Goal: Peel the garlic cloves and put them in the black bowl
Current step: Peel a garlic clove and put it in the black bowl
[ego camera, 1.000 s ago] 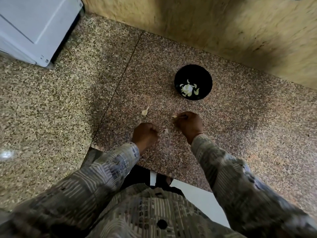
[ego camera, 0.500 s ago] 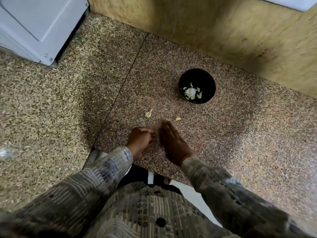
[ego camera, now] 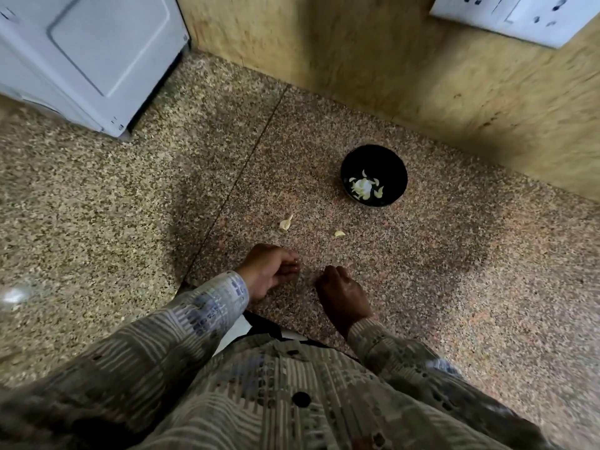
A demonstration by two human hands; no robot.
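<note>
Nearest me, well short of the bowl (ego camera: pixel 391 172), my left hand (ego camera: pixel 269 271) and right hand (ego camera: pixel 344 297) hover side by side over the counter (ego camera: pixel 454 287). Both have their fingers curled in, and I cannot tell whether either holds anything. Between them and the bowl lie a clove (ego camera: pixel 285 223) and a smaller bit (ego camera: pixel 339 234), so I judge I'm between cloves and must next reach forward to pinch one up for peeling. Peeled cloves (ego camera: pixel 363 188) lie in the bowl.

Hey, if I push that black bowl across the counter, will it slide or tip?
Probably slide: the black bowl looks low and wide, sitting flat on the smooth-looking stone counter. Its load is likely light: only a few garlic cloves lie inside. Its material, so fragility, I cannot tell.
</note>
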